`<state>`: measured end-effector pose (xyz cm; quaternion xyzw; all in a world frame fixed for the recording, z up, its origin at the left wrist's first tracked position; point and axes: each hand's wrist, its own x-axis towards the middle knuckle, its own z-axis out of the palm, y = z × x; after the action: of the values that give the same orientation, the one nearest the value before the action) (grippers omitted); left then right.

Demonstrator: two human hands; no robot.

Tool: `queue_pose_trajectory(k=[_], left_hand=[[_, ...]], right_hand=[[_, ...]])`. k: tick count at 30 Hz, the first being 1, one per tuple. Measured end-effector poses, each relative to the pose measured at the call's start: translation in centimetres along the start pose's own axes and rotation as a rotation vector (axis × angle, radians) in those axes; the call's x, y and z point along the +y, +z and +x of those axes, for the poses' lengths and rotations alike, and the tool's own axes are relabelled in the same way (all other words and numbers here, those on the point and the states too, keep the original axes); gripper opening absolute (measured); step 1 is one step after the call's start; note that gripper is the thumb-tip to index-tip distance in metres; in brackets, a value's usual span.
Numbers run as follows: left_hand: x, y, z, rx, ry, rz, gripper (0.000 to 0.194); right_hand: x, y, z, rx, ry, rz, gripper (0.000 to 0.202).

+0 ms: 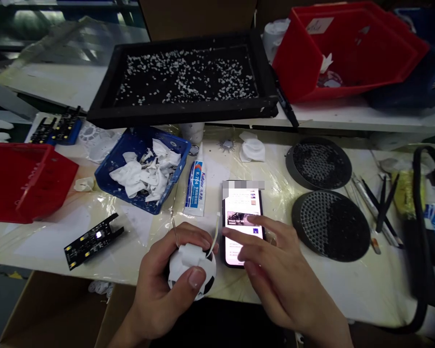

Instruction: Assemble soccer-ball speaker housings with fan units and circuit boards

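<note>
My left hand (pixel 166 285) is closed around a round white plastic housing (pixel 194 258) with dark openings, held near the front edge of the bench. A pale lead (pixel 215 234) and a thin looped wire stick up from it. Just to the right, a smartphone (pixel 234 246) lies flat with its screen lit, showing text and small pictures. Over the phone reaches my right hand (pixel 279 261), fingers stretched out and apart, holding nothing. Its index fingertip is at the phone's left edge; whether it touches the glass I cannot tell. Behind the housing lies a blue-and-white glue tube (pixel 195 186).
A blue bin (pixel 154 205) holds crumpled white tissue, beside a red bin (pixel 29 183). In front lies a black circuit board (pixel 94 241). Two round black perforated dishes (pixel 329 224) and tweezers (pixel 382 203) are on the right. A black tray (pixel 184 113) of white bits sits on the shelf.
</note>
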<state>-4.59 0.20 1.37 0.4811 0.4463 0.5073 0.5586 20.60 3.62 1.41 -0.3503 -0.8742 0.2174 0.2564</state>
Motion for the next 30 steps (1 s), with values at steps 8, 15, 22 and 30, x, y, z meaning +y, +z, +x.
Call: queue_pose_trajectory(k=[8,15,22,30], left_hand=[[-0.1,-0.1,-0.2,0.012,-0.010,0.005,0.020],[0.2,0.0,0.2,0.007,-0.009,0.037,0.018],[0.2,0.0,-0.1,0.009,-0.019,0.011,0.018],[0.1,0.0,0.1,0.010,-0.009,0.017,0.018]], right_hand=[[0.4,0.7,-0.9,0.423,0.220,0.067,0.017],[0.6,1.2,-0.2,0.292,0.275,0.008,0.029],[0.6,0.9,0.0,0.323,0.241,0.032,0.035],[0.1,1.0,-1.3,0.499,0.223,0.187,0.032]])
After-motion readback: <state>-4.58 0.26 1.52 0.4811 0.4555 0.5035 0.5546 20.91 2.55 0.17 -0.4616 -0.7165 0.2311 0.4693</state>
